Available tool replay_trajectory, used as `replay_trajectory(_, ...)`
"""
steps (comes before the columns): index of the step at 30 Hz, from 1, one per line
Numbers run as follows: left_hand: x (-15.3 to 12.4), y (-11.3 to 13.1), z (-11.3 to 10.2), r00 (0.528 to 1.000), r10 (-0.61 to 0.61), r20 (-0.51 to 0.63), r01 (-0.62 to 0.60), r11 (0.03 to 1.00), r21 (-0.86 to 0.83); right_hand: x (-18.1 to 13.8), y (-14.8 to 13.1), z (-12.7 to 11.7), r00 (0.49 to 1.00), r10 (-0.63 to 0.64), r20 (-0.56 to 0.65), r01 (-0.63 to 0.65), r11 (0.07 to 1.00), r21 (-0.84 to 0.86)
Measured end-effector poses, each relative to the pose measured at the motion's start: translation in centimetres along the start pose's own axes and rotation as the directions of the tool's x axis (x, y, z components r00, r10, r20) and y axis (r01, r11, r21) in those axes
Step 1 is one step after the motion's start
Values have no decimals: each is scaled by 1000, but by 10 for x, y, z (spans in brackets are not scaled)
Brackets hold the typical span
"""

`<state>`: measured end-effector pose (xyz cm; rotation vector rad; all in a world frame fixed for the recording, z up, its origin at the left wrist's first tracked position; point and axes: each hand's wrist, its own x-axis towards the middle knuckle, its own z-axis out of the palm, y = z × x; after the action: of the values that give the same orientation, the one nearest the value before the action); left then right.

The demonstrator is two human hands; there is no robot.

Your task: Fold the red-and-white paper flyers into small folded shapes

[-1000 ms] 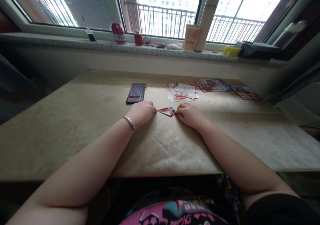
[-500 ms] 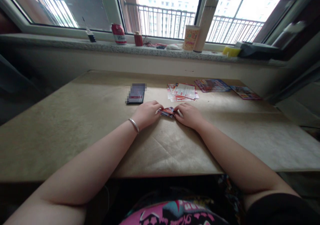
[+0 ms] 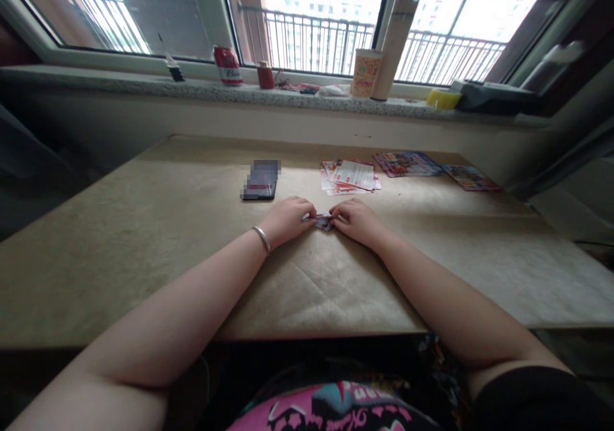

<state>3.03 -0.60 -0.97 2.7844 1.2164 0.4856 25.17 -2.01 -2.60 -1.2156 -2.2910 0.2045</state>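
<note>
Between my hands, just above or on the tabletop, is a small bundle of printed cards (image 3: 324, 222). My left hand (image 3: 289, 219) pinches its left end between thumb and fingers; a silver bangle circles that wrist. From the other side, my right hand (image 3: 355, 219) grips the right end with bent fingers. The fingers cover much of the bundle, so how many cards it has cannot be made out. Beyond my hands lies a loose pile of cards (image 3: 354, 175), mostly white and red, with a text card on top.
A phone (image 3: 259, 181), partly pixelated, lies left of the pile. Colourful cards (image 3: 407, 164) and another card stack (image 3: 472, 178) lie at the back right. On the windowsill (image 3: 288, 96) stand a red can (image 3: 228, 66), a patterned cup (image 3: 366, 73) and yellow tape (image 3: 443, 98).
Both hands have come slightly closer together and a little toward me. Less of the cards' orange-red surface shows between them, and the bundle looks tilted differently.
</note>
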Motion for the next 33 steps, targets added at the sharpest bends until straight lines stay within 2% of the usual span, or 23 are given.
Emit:
replay_trajectory(5, 1, 1, 0, 1000, 6, -12, -6, 998, -60, -1, -4, 3, 997, 70, -15, -70, 997, 13)
replay_trajectory(10, 0, 5, 0, 997, -25, -67, 17, 992, -125, -1, -6, 2, 995, 98, -33, -94, 990, 106)
replay_trajectory(17, 0, 6, 0, 998, 52, -27, -55, 991, -125, -1, -10, -1, 997, 66, -36, -65, 998, 20)
replay_trajectory(20, 0, 8, -3, 998, -2, -63, -7, 989, -145, -3, -12, -2, 988, 123, -94, -113, 988, 104)
replay_trajectory(23, -1, 12, -6, 991, -106, -75, 87, 970, -227, -3, -13, -3, 974, 180, -135, -138, 951, 275)
replay_trajectory(25, -1, 14, -6, 982, -178, -61, 148, 931, -333, -3, -14, -3, 965, 215, -151, -142, 911, 387)
replay_trajectory(28, -1, 14, -4, 965, -260, -9, 216, 819, -531, -2, -15, -4, 953, 241, -184, -126, 866, 483)
replay_trajectory(33, 0, 8, 4, 953, -283, 106, 254, 558, -790, -4, -16, -4, 983, 123, -138, -23, 822, 569)
